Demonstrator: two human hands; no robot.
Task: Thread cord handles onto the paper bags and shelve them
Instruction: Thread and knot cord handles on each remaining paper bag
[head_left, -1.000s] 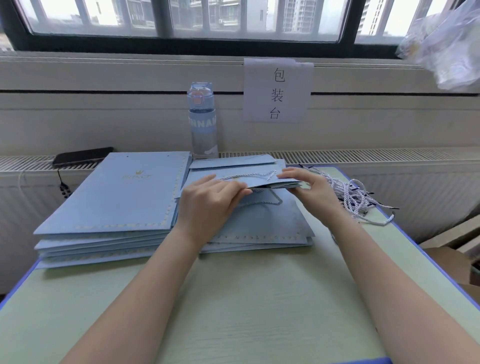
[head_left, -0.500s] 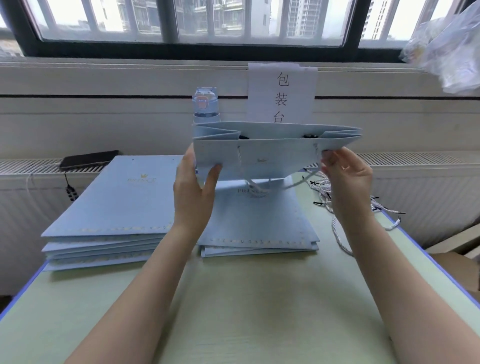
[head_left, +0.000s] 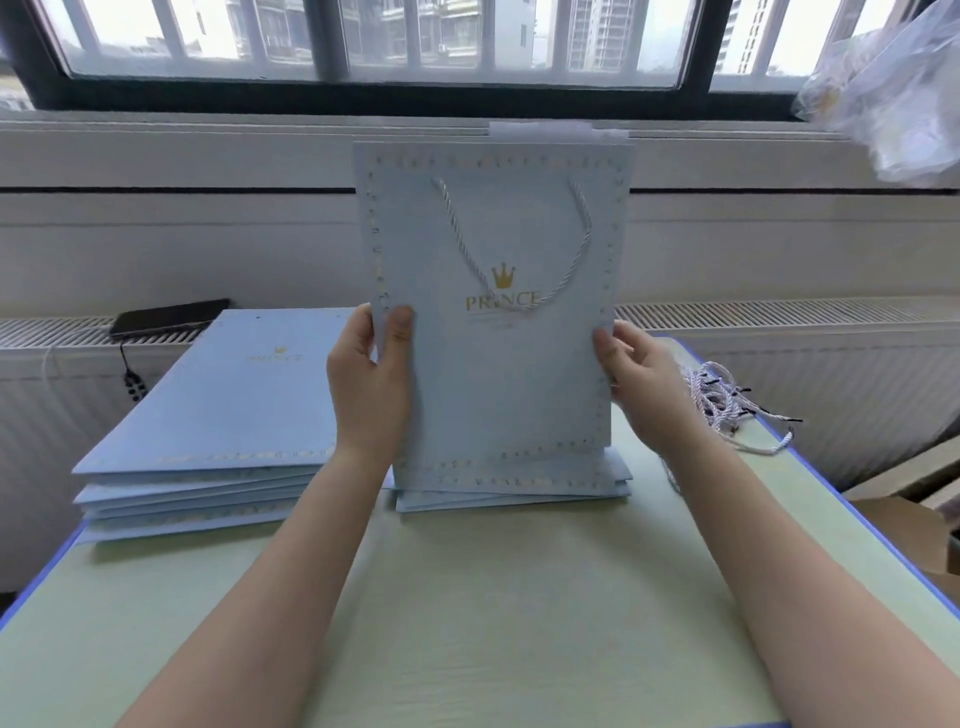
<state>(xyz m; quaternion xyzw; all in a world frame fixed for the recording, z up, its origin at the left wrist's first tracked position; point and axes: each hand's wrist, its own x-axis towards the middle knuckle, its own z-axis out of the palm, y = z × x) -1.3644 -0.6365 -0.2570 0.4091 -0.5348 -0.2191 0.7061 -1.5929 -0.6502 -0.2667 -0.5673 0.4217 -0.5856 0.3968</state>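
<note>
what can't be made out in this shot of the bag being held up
Head view, the only one:
Back face of the held bag: turned away; only the front cord handle shows.
White sheet behind it: the bag covers all but its top edge.
Small print under the gold logo: blurred.
Right stack: mostly covered by the bag, count unreadable.
</note>
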